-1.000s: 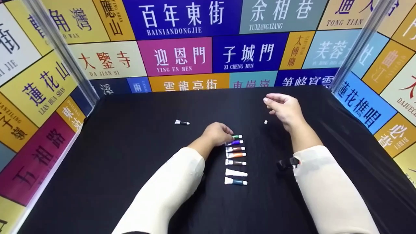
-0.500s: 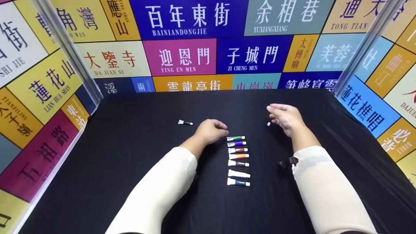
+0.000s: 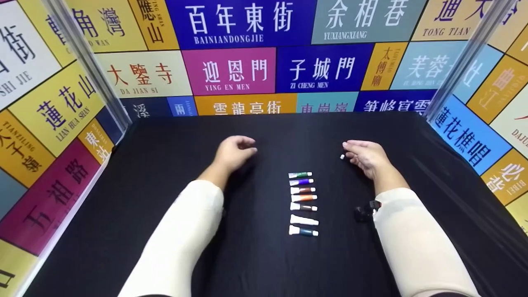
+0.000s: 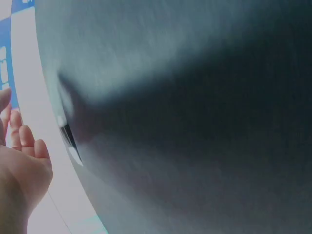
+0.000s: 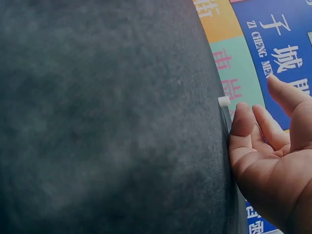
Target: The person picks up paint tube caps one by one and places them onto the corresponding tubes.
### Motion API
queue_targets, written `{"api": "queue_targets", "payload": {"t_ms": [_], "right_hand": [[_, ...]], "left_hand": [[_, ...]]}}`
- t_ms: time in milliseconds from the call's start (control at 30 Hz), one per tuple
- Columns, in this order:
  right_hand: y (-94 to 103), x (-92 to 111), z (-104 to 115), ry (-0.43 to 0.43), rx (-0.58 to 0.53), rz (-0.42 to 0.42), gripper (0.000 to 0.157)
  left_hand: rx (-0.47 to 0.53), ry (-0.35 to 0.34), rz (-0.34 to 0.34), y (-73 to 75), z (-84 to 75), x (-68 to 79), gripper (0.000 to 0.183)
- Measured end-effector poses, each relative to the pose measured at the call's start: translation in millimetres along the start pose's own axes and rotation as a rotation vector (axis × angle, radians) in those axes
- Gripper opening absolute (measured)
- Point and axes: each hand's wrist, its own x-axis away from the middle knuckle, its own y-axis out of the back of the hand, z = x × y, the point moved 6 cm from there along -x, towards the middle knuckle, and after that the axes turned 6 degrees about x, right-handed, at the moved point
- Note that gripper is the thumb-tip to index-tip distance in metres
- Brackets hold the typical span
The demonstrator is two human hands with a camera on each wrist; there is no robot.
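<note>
My left hand [image 3: 236, 154] hovers at the left of the black cloth, thumb and fingers apart, holding nothing. The black paint tube [image 4: 69, 139] lies on the cloth close to that hand in the left wrist view; in the head view the hand hides it. A small white cap [image 3: 342, 156] stands on the cloth at the right. My right hand [image 3: 367, 156] is right beside the cap, fingers loosely bent and nothing between them. In the right wrist view the cap [image 5: 224, 101] shows just past the fingertips.
Several small paint tubes form a column mid-table, white caps to the right: a green tube [image 3: 300, 175] farthest, then purple, brown, an orange tube [image 3: 304, 198], dark brown, white, and a dark teal tube [image 3: 304, 231] nearest. Printed panels [image 3: 229, 71] wall the back and sides.
My left hand has left the green tube at the column's far end and moved left, over the black tube. The right hand has lowered slightly toward the white cap.
</note>
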Motion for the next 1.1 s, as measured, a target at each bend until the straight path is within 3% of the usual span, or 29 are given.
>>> {"api": "queue_targets", "payload": {"t_ms": [200, 767, 1100], "right_hand": [[1.6, -2, -4, -0.015, -0.038, 0.003, 0.06], [2.2, 0, -8, -0.006, -0.001, 0.048, 0.066], [-3.6, 0, -5, 0.072, 0.335, 0.053, 0.069]], "left_hand": [[-0.016, 0.015, -0.017, 15.5, 10.9, -3.3, 0.035], [-0.057, 0.048, -0.018, 34.5, 28.3, -6.9, 0.041], [-0.107, 0.091, -0.002, 41.1, 43.1, -9.2, 0.047]]}}
